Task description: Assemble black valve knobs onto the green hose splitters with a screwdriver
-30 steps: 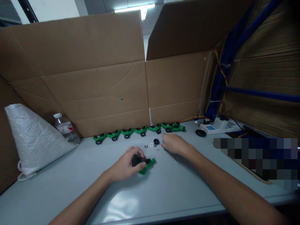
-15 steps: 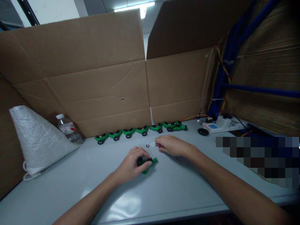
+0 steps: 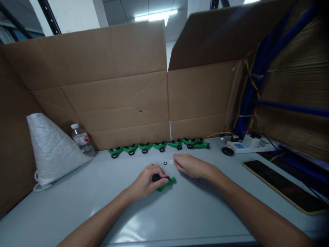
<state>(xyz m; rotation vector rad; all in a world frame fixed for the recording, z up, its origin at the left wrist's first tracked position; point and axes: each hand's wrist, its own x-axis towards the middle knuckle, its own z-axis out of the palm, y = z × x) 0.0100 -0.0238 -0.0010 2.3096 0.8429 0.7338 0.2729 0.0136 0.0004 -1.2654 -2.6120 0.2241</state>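
Note:
My left hand [image 3: 149, 181] is closed round a green plastic fitting with black parts [image 3: 166, 185], held low over the table; my fingers cover much of it. To its right, my right hand [image 3: 189, 164] is pinched near the tabletop, its fingertips beside a small white ring [image 3: 171, 161]. What the pinch holds, if anything, is too small to make out. A small black ring [image 3: 165, 163] lies just left of the white one. Along the back stands a row of several similar green fittings with black round parts [image 3: 145, 148].
Cardboard walls [image 3: 115, 96] close off the back of the white table [image 3: 128, 219]. At left are a silvery bag [image 3: 56, 154] and a water bottle [image 3: 83, 140]. On the right lie a phone [image 3: 282, 185], a black ring [image 3: 227, 151] and a power strip [image 3: 249, 145] with cables.
The view has turned slightly, so the scene sits further right. My left hand keeps hold of the green fitting, and my right hand stays pinched by the small rings.

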